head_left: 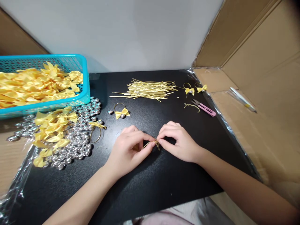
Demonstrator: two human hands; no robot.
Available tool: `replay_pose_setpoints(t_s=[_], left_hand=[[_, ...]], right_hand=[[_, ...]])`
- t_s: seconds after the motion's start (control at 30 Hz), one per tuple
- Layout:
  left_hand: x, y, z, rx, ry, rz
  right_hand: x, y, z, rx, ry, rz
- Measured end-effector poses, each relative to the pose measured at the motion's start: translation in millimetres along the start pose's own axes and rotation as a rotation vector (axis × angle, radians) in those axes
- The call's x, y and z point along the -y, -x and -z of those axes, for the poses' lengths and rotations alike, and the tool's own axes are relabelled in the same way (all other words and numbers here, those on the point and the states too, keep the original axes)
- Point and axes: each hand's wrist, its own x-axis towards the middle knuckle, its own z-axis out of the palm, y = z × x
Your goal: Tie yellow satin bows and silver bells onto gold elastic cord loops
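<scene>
Thin shiny gold cord (pixel 157 143): bunched in a tiny tangle over the middle of the flat black tabletop (pixel 168 187), right between the two hands.
Left bare hand (pixel 131 147): had the cord pinched between thumb and index finger.
Right bare hand (pixel 178 142): same deal from the other side, thumb and index finger nipping the cord super close to the left fingertips.
Gold cord loop with yellow satin bow and silver bead (pixel 122 114): lay beyond the left hand, a loose bead just beside it.
Another bowed loop (pixel 96 131): sat further left, next to the bead pile.
Shiny silver oval beads (pixel 81 136): heaped on the left, with loose yellow satin bows (pixel 56 125) on top.
Turquoise plastic mesh basket (pixel 81 99): stood behind the beads, loaded with more bows.
Straight gold cord lengths (pixel 150 90): piled near the back, past the hands.
Pink-handled metal snips (pixel 206 109): lay back right, near two more bowed loops (pixel 195 90).
Brown cardboard (pixel 264 78): flanked the right side.
</scene>
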Motion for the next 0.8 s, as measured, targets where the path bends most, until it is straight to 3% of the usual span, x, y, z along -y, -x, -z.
replay_pose_setpoints(t_s=[0.2, 0.53, 0.8], left_hand=[[2.6, 0.7, 4.3, 0.004, -0.054, 0.016], [3.9, -0.6, 4.4, -0.003, -0.077, 0.013], [5.2, -1.3, 5.4, -0.008, -0.037, 0.036]], right_hand=[[-3.3, -2.2, 9.6, -0.067, -0.342, -0.096], [-3.9, -5.0, 22.6, -0.029, -1.035, -0.343], [-6.4, -3.3, 32.5, -0.038, -1.272, -0.359]])
